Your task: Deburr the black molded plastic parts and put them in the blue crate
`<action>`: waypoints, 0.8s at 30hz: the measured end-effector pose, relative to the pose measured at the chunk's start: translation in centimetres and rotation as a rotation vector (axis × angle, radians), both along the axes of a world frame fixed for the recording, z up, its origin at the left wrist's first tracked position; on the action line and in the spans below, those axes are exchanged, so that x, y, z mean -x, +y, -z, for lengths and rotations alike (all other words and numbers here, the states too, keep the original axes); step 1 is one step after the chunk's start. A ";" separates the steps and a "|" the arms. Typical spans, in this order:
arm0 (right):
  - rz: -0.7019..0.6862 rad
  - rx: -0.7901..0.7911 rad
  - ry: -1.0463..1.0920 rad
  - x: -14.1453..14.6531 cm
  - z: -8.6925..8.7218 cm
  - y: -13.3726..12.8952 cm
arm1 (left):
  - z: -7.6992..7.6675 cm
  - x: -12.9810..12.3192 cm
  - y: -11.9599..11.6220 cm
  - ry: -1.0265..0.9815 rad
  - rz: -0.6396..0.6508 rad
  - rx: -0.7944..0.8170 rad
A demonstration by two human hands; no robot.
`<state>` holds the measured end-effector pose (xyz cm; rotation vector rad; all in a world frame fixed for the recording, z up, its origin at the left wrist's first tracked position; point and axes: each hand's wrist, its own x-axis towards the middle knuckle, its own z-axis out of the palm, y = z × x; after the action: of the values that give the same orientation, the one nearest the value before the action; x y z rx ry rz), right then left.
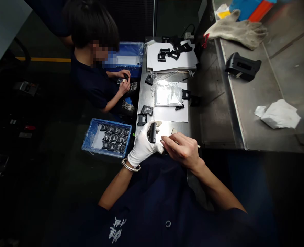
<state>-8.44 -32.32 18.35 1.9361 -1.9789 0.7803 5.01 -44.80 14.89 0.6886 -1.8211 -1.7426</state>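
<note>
My left hand (143,148), in a white glove, is closed round a black plastic part (153,133) held upright over the metal table. Bare and curled, my right hand (183,149) grips a thin pale-handled tool (198,146) just right of that part. The tool's working end is hidden by my fingers, so its kind does not show. Just beyond my left hand lie a black plastic frame (142,119) and a bagged black part (147,110). A stack of clear plastic bags (168,96) rests on white paper (179,116) farther up the table.
A blue crate (90,135) with rows of bagged black parts stands at left. A co-worker (95,75) sits beyond it, handling a small part. Loose black frames (174,55) lie on a paper stack at the back. The right-hand metal bench (244,92) holds a work glove (240,32).
</note>
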 end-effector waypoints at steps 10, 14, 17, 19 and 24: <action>-0.071 -0.037 -0.354 0.1 -0.2 0.4 | 0.1 -0.1 -0.3 -0.015 0.003 0.005; -0.075 -0.089 -0.590 -0.1 -0.6 0.0 | -0.2 0.0 -0.1 -0.012 -0.018 -0.006; -0.065 -0.124 -0.610 -0.4 -0.6 -0.1 | -0.5 0.2 0.1 -0.013 -0.020 -0.027; -0.052 -0.142 -0.604 -0.5 -0.4 -0.1 | -0.6 0.2 0.2 -0.015 -0.019 -0.030; -0.037 -0.160 -0.573 -0.4 0.1 -0.1 | -0.8 0.1 0.4 -0.047 -0.020 0.001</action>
<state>-8.08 -32.43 18.21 1.9974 -2.3849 1.3456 4.90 -44.43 15.68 0.7511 -1.8398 -1.7263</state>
